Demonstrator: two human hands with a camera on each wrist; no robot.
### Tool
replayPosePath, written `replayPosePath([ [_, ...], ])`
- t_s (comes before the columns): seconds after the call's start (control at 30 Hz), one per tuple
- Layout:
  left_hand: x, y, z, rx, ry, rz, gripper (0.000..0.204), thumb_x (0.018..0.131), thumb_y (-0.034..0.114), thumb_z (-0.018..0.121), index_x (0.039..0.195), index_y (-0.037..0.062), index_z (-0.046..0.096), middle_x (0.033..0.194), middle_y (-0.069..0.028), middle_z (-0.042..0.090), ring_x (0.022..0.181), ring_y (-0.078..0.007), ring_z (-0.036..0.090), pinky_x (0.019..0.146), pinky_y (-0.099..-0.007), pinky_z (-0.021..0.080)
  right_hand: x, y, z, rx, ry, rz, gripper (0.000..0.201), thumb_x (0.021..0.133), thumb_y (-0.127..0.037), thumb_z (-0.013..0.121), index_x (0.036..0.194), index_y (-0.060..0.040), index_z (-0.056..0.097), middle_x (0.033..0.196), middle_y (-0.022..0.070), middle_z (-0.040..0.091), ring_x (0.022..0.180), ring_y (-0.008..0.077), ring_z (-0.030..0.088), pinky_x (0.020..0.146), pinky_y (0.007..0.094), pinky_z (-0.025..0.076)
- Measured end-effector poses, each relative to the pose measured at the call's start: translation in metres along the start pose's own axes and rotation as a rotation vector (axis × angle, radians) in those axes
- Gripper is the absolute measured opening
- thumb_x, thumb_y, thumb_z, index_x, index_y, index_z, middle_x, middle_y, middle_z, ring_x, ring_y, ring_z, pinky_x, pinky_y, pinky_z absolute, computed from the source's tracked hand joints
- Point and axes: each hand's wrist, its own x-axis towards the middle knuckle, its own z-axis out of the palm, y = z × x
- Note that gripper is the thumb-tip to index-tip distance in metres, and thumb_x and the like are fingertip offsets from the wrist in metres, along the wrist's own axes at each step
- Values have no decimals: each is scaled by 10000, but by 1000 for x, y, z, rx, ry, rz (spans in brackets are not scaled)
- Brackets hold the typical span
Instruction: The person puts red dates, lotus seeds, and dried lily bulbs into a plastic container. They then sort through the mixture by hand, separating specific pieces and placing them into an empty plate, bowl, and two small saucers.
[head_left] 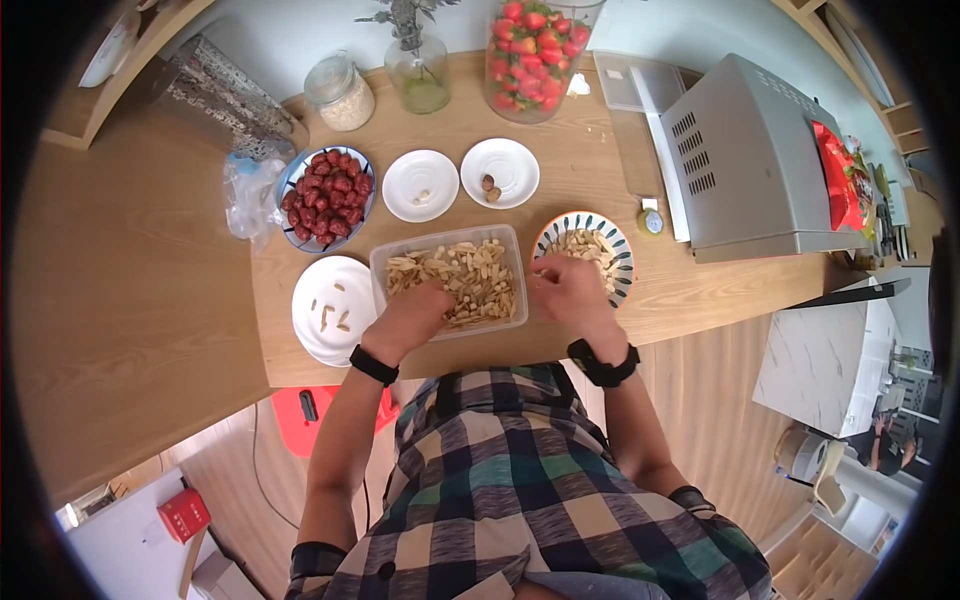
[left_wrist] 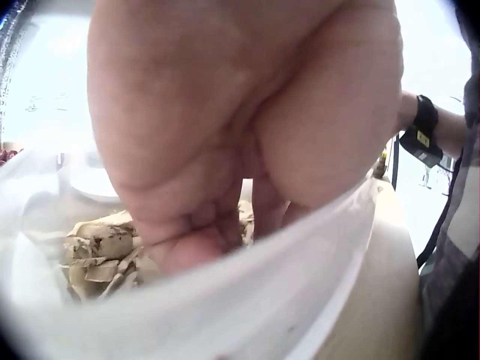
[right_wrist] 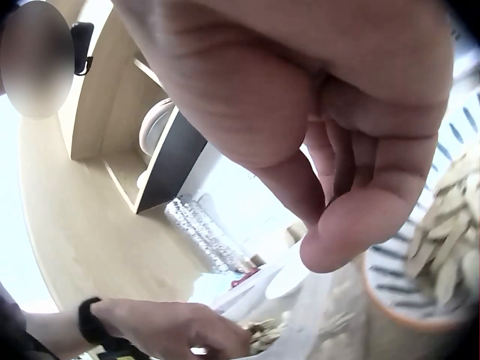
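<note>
A clear plastic box [head_left: 521,300] holds many pale dried slices [head_left: 470,268]. My left hand [head_left: 418,312] reaches over its near wall with bent fingers down among the slices. The wall hides part of those fingers in the left wrist view, and I cannot tell whether they grip a slice. My right hand [head_left: 572,292] hovers at the left side of a patterned plate [right_wrist: 381,289] heaped with similar slices [right_wrist: 446,240]. Its fingers are curled, thumb against fingertip, with no object showing between them. A stack of white plates [head_left: 306,318], left of the box, bears several loose slices.
Behind the box are a plate of red dates [head_left: 325,195] and two small white dishes [head_left: 410,203] [head_left: 515,165] with small items. A lidded jar [head_left: 342,100], a glass vase [head_left: 418,80] and a container of strawberries [head_left: 530,60] line the wall. A grey appliance [head_left: 750,160] stands right.
</note>
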Motion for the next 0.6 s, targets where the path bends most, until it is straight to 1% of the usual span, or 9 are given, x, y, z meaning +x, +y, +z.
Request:
replayPosePath([
  [0.03,0,0,-1,1,2,-1,165,793,49,697,954,22,714,952,-170,653,952,-381,651,853,-463,521,0,-6,7,1,0,-3,179,850,-117,714,949,30,738,704,189,695,625,294,711,617,371,561],
  [0.1,-1,0,-5,-20,-3,6,138,812,62,696,940,17,720,971,-165,655,949,-367,654,849,-455,525,1,-16,18,175,-237,86,159,874,-103,679,930,35,734,710,187,697,595,265,703,601,357,556],
  [0.2,-7,0,-19,-94,70,56,123,836,54,683,943,11,724,951,-167,658,914,-362,660,811,-439,530,2,-32,18,188,-303,163,150,887,-84,650,930,35,733,717,179,703,579,244,704,589,337,550],
  [0.23,-8,0,-21,-95,71,53,123,836,54,683,943,11,724,951,-167,658,914,-362,660,811,-439,530,3,-30,20,188,-307,163,150,887,-84,650,930,35,733,717,179,703,579,244,704,589,337,550],
  [0.3,-8,0,-24,-187,217,64,138,859,40,665,979,3,722,923,-172,662,873,-367,660,766,-425,528,7,-20,27,159,-304,38,155,942,-87,628,933,41,715,675,74,673,584,127,684,532,265,535],
  [0.33,-9,6,-30,-189,218,63,138,859,40,665,979,3,722,923,-172,662,873,-367,660,766,-425,528,7,-18,31,159,-306,37,155,942,-87,628,933,41,715,675,74,673,584,127,684,532,265,535],
  [0.4,-7,23,-42,-346,264,9,139,873,27,649,991,-2,717,892,-181,663,845,-375,658,742,-415,524,8,-16,40,441,-319,87,199,963,-109,608,907,54,708,665,70,668,596,139,694,549,264,561],
  [0.53,8,19,-33,-308,275,121,150,870,37,651,1001,7,719,893,-184,665,844,-375,658,746,-438,524,10,-17,38,359,-271,88,231,978,-125,598,901,64,705,662,67,666,576,144,689,511,262,556],
  [0.6,19,14,-28,-181,154,241,134,854,54,658,969,20,717,893,-184,678,862,-378,668,760,-477,522,9,-25,25,343,-274,345,217,977,-113,597,913,61,708,666,72,670,544,143,678,453,262,530],
])
